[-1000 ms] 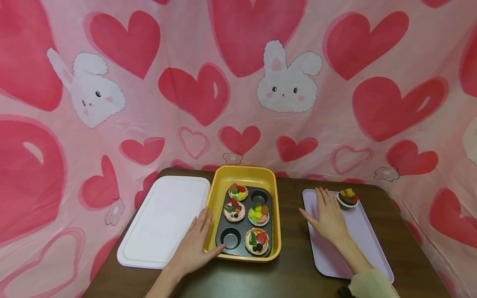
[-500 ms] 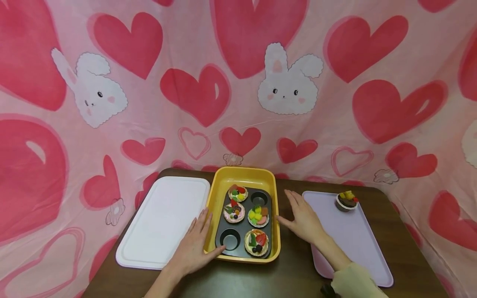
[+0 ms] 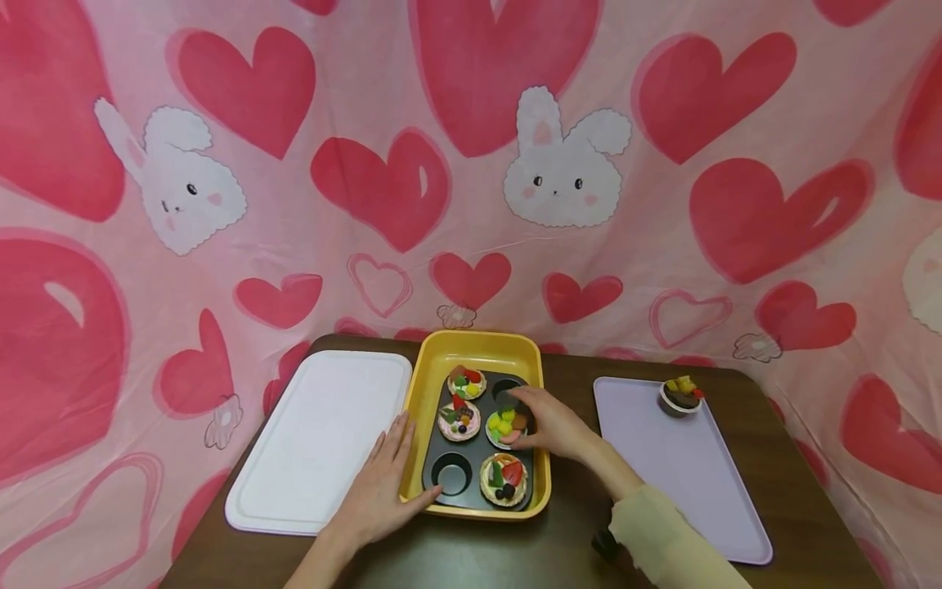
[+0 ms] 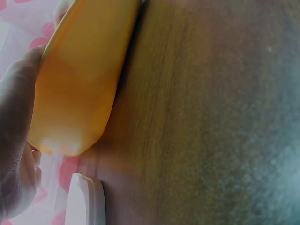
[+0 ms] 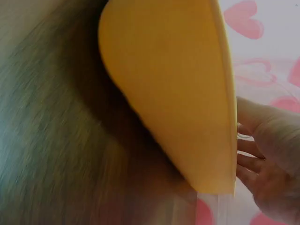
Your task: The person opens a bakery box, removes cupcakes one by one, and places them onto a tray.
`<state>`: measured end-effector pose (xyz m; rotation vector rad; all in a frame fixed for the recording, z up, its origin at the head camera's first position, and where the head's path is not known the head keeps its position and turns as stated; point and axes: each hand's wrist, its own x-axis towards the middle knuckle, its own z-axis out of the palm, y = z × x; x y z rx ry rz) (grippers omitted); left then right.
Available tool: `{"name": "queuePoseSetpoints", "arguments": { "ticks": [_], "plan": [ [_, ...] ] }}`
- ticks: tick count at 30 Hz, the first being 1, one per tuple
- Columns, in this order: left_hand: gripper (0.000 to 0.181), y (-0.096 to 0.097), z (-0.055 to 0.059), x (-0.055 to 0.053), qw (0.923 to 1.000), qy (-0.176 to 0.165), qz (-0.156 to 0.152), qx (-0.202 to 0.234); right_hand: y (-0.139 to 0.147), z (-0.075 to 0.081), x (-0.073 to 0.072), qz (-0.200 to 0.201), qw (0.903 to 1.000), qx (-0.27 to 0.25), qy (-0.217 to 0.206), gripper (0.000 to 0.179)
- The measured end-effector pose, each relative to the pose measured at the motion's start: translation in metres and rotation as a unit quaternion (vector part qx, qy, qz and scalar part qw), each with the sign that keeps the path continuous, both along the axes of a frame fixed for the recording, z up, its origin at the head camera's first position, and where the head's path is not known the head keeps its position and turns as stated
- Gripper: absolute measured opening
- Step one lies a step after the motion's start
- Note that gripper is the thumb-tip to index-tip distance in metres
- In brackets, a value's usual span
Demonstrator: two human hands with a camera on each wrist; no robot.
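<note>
From the head, a dark brown wooden worktop [image 3: 570, 376] is backed by pink heart-printed cloth [image 3: 471, 196]; a strip of wood separates the deep yellow tray [image 3: 489, 348] from a lilac rectangular tray [image 3: 684, 483]. The left hand [image 3: 375, 483] rests straight-fingered on the yellow rim; the right hand [image 3: 555, 421] is spread around a yellow-topped fruit tart [image 3: 503, 425] in the black six-cup tin [image 3: 474, 448], grip unclear. Left wrist: wood beside the yellow wall. Right wrist: fingers loosely bent beyond the rim.

Studio-like setup, heart-print backdrop [image 3: 471, 196]
</note>
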<state>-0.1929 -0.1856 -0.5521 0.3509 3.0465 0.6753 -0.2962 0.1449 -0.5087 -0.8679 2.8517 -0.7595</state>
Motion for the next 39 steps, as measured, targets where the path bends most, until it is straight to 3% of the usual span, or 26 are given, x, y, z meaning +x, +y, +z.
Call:
{"name": "queuePoseSetpoints", "arguments": {
  "ticks": [4,10,15,17,18,22,24,30,33,39],
  "plan": [
    [0.118,0.001,-0.002,0.001,1.0000,0.001,0.001,0.004,-0.007,-0.006,-0.004,0.035,0.9993,0.008,-0.014,0.084],
    [0.118,0.004,-0.003,0.000,1.0000,-0.004,0.001,0.005,-0.010,-0.016,-0.005,0.026,0.9995,0.011,0.016,0.074],
    [0.118,0.004,-0.002,0.000,1.0000,-0.004,0.000,0.008,-0.005,-0.038,-0.016,0.042,0.9975,-0.025,0.050,0.069],
    [0.117,0.004,-0.002,0.001,1.0000,-0.004,-0.001,0.008,-0.001,-0.060,-0.025,0.046,0.9956,-0.027,0.078,0.069],
    [0.117,0.004,-0.002,0.001,1.0000,-0.004,0.000,0.009,-0.002,-0.061,-0.025,0.040,0.9963,-0.032,0.069,0.069],
    [0.116,0.003,-0.002,0.001,0.9999,-0.003,0.002,0.011,0.001,-0.088,-0.037,0.033,0.9943,-0.044,0.092,0.071],
    [0.116,0.003,-0.002,0.000,0.9999,-0.005,0.005,0.013,-0.001,-0.088,-0.036,0.029,0.9944,-0.058,0.084,0.072],
    [0.116,0.003,-0.002,0.000,0.9997,-0.012,0.010,0.020,0.004,-0.116,-0.048,0.028,0.9922,-0.048,0.111,0.077],
    [0.116,0.002,-0.002,-0.001,0.9997,-0.013,0.012,0.019,0.003,-0.113,-0.046,0.034,0.9911,-0.055,0.117,0.078],
    [0.116,0.002,-0.001,0.000,0.9996,-0.011,0.011,0.022,-0.006,-0.055,-0.014,0.034,0.9899,-0.123,0.062,0.067]
  ]
}}
